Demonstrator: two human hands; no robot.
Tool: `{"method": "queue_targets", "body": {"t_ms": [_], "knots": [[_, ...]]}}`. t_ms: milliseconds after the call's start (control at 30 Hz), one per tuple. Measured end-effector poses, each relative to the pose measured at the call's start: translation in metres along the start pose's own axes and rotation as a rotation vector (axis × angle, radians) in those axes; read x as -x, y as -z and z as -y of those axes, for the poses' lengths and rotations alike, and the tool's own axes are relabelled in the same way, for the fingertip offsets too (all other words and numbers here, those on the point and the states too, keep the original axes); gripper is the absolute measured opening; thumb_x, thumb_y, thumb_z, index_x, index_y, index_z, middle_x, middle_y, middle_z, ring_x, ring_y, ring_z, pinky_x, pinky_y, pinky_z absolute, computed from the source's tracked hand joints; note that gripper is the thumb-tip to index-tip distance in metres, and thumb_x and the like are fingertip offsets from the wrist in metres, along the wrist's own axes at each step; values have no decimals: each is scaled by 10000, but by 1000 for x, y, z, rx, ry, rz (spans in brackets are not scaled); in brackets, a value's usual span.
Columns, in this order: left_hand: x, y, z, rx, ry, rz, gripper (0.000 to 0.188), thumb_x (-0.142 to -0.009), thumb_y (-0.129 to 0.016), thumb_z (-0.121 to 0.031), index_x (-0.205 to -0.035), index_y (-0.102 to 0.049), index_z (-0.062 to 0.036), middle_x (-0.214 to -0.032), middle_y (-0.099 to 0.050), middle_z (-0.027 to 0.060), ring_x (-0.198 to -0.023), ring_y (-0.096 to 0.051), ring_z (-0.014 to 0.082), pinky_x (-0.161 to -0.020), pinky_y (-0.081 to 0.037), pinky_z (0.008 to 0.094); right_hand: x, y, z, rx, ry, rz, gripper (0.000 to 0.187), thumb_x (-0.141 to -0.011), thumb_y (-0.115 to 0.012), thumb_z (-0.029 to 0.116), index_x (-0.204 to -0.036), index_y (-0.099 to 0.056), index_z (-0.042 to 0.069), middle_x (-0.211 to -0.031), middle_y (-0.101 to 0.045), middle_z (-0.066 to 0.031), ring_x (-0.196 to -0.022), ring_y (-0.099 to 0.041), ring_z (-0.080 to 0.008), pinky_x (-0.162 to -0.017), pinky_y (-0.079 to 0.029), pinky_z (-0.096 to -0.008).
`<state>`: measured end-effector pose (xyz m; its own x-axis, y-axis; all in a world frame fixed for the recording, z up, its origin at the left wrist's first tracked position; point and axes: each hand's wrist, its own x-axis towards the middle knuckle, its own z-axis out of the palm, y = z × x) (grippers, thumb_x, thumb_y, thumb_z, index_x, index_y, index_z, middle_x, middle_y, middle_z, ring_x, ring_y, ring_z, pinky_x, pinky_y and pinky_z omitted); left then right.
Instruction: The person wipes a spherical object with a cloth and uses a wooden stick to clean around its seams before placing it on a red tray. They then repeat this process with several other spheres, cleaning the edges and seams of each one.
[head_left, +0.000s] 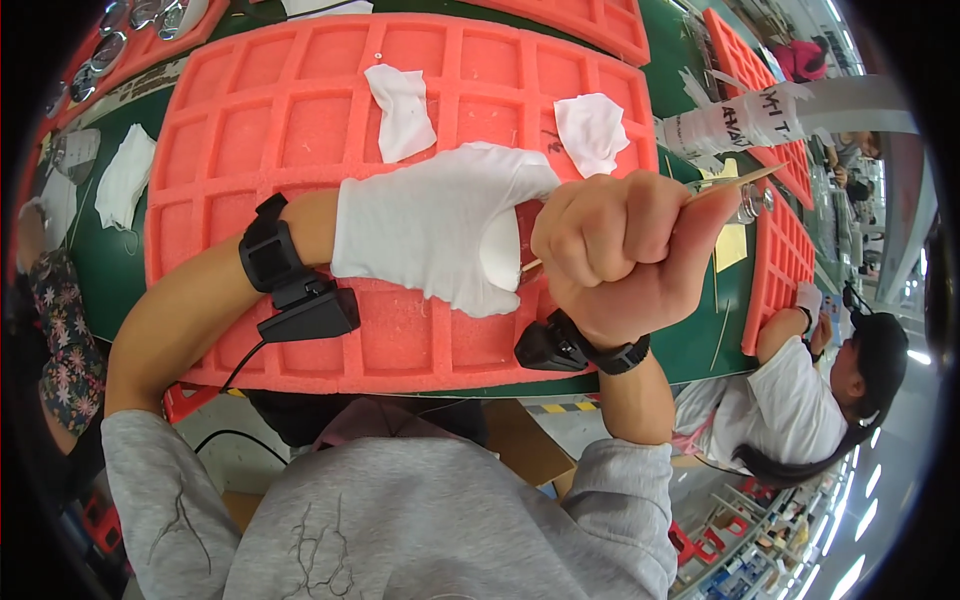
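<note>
My left hand (pixel 440 225) wears a white glove and curls around a smooth white rounded piece (pixel 501 252), partly hidden by the fingers; its exact kind does not show. My bare right hand (pixel 630 255) is closed in a fist around a thin wooden stick (pixel 745 180). One end of the stick sticks out past the thumb, up to the right. Its other end shows below the fist, close to the white piece; whether they touch I cannot tell. Both hands are above a red foam tray (pixel 300 110) divided into square compartments.
Two crumpled white cloths (pixel 402 115) (pixel 591 135) lie on the tray, another white cloth (pixel 127 178) on the green table (pixel 85 235). A small glass bottle (pixel 750 205) stands behind my right hand. Round glass pieces (pixel 107 52) sit far left. A co-worker (pixel 800 400) is at the right.
</note>
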<state>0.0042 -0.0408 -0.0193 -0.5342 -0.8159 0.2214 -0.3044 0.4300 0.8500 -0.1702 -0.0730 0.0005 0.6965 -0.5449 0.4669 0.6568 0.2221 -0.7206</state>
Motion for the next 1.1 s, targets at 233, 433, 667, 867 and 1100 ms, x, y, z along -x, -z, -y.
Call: {"method": "queue_targets", "body": {"t_ms": [233,433,667,867,1100], "knots": [[4,-6,6,4,-42,-52,361,-672,-780,-160,-936,-589,-5,-907,-644,188,-837,-642,399,-685,-526,433,3,-13,-6,105,75,-29,640,-1066,-296,636,-644,-295,154,-483,-257,57,-354,-209,-94,-368,-166,-269],[5,-3,11,43,-68,-43,338,-668,-777,-146,-917,-596,-5,-876,-644,192,-814,-647,401,-674,-528,435,7,-21,-15,468,102,-2,659,-1041,-316,664,-648,-294,135,-482,-285,37,-351,-236,-118,-359,-188,-281],[1,1,10,-68,-191,-52,366,-663,-783,-146,-971,-647,-2,-871,-649,190,-819,-662,388,-688,-538,432,7,-26,-10,605,90,-1,659,-1037,-359,651,-644,-289,126,-486,-297,20,-355,-258,-133,-362,-199,-293],[10,16,-7,-141,-45,84,520,-669,-809,-180,-1137,-645,-25,-1035,-659,179,-917,-660,386,-794,-545,454,6,11,12,-365,-100,-115,597,-1090,-448,479,-619,-294,146,-521,-322,30,-404,-322,-98,-406,-245,-290],[14,-4,-7,-235,-110,-71,527,-683,-812,-201,-1155,-634,-48,-1066,-646,174,-932,-625,384,-835,-534,463,10,-3,42,673,-295,-196,413,-1004,-647,330,-710,-571,50,-541,-467,11,-476,-445,-102,-462,-325,-294]]}}
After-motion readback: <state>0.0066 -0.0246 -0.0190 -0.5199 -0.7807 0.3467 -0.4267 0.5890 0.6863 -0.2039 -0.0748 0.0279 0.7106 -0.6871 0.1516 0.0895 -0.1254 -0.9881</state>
